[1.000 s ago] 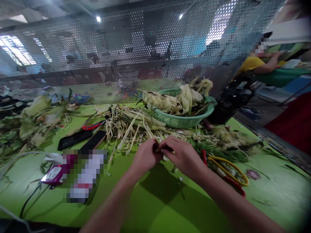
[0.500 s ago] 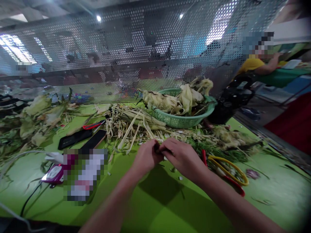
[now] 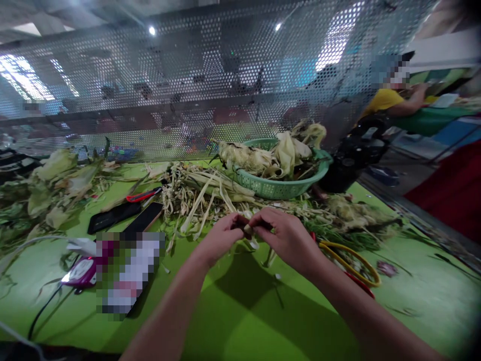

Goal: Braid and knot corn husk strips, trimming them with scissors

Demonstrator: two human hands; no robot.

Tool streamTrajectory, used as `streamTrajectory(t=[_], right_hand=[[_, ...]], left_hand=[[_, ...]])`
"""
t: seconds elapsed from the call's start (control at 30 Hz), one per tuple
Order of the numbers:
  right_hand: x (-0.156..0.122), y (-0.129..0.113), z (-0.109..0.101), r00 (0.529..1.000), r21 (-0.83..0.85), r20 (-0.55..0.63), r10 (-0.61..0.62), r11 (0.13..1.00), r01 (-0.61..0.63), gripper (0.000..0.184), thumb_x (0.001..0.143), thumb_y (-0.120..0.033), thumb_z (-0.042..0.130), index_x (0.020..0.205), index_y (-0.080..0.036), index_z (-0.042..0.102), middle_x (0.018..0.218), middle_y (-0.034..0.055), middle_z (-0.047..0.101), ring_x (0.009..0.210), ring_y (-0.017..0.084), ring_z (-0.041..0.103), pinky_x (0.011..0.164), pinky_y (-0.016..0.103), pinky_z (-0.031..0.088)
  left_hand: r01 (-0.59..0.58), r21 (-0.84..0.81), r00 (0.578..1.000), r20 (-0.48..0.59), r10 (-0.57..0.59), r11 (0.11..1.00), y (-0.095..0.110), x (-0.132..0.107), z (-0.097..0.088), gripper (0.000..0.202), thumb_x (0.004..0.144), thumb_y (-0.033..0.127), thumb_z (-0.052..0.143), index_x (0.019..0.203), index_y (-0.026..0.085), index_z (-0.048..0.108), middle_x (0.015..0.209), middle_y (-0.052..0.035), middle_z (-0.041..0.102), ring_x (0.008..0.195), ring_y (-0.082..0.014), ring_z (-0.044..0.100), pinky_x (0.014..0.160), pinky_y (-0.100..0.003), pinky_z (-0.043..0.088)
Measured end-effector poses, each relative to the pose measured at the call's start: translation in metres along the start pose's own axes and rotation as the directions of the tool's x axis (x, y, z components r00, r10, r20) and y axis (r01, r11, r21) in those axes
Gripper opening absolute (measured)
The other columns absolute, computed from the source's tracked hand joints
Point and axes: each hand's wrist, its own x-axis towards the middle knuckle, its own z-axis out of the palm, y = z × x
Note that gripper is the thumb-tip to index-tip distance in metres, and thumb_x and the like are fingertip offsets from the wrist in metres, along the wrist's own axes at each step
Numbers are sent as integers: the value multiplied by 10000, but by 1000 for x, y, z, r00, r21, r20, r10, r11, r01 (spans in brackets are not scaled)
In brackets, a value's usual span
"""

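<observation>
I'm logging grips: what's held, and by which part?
A small pale piece, pinched between the left hand and right hand; the gripped part can't be told.

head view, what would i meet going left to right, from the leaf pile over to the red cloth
leaf pile → red-and-black tool → left hand → right hand → yellow loop → purple piece → red cloth

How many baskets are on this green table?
1: the green basket, beyond the right hand, near the mesh. Others might be hidden behind the plant heaps.
</observation>
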Motion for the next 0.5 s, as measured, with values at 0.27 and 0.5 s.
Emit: streamTrajectory(t=[0.27,0.5], right_hand=[[1,6,-2,1000,98,-22,19,995,-17,140,761,-105,558,795,-202,653,766,3,676,704,150,611,653,240,430],[1,2,-4,1000,18,-8,-12,1000,12,170,752,-48,535,780,-190,626,775,7,645,720,143,581,658,239,401]], left_hand=[[-37,-76,996,75,42,996,-5,2,-4,133,712,149,598,843,149,569,821,-33,613,810,-137,548,799,-266,422],[-72,-30,991,108,75,997,-5,1,-5,123,756,227,609,843,149,571,829,-31,611,815,-139,547,799,-275,420]])
